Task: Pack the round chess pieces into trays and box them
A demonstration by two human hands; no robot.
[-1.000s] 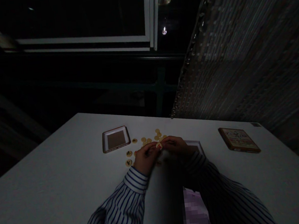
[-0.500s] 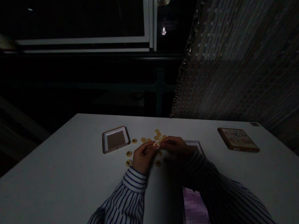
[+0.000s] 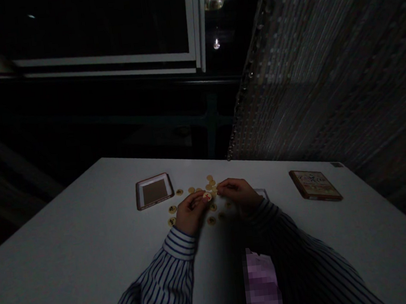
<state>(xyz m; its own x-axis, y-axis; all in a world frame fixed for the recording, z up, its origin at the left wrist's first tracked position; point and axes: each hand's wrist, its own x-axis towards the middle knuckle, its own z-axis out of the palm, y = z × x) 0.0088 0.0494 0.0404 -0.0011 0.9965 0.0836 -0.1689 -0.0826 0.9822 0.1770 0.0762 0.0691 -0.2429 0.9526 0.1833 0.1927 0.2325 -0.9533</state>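
Note:
Between the thumb and fingers of my left hand (image 3: 189,214) is a round Chinese chess piece (image 3: 207,197), its red character facing up. My right hand (image 3: 239,192) is just right of it, apart from that piece, with thumb and fingertips pinched together over the loose pieces. A pale disc shows right at those fingertips; whether it is gripped or only touched is unclear. Behind the hands lie several face-down pieces (image 3: 209,178), loosely heaped. Pieces with dark characters lie left of my left hand, including one piece (image 3: 172,209), and others sit in shadow between my forearms, including another piece (image 3: 211,221).
An open shallow box tray (image 3: 154,192) stands left of the pieces on the white table (image 3: 71,243). A second tray (image 3: 261,193) is partly hidden behind my right hand. To the right lies a printed box (image 3: 315,185). A beaded curtain (image 3: 291,89) hangs beyond the table's right side.
My right hand has moved off the red-character piece toward the loose pieces, and the two hands are slightly further apart. My left hand still holds its piece. The view has shifted slightly.

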